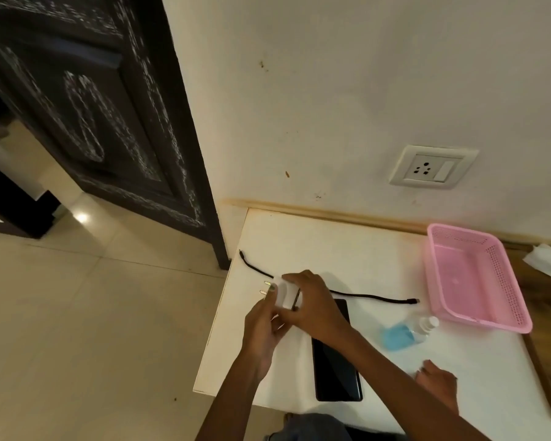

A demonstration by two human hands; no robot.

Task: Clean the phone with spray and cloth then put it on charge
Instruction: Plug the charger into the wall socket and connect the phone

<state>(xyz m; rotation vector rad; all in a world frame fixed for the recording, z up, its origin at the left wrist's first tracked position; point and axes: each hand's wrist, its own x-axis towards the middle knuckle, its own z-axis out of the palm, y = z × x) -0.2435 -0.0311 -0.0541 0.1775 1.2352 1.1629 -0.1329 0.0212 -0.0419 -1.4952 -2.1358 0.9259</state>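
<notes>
both hands on white charger plug (283, 294) above worktop (315, 243) left edge: left hand (264, 326) grips it from below, right hand (309, 300) curled over top | prongs point left | black phone (336, 374) flat under right forearm | black cable (372, 296) loose behind | spray bottle (407, 332) lying beside pink basket (477, 278) | wall socket (433, 167) above

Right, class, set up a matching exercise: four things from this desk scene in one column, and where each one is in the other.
Things:
1. charger plug
2. phone
3. pink basket
4. wall socket

Places:
A. above the desk
B. at the desk's right end
C. held in both hands
D. flat on the desk, under the right forearm

Pairs: 1-C, 2-D, 3-B, 4-A
</notes>
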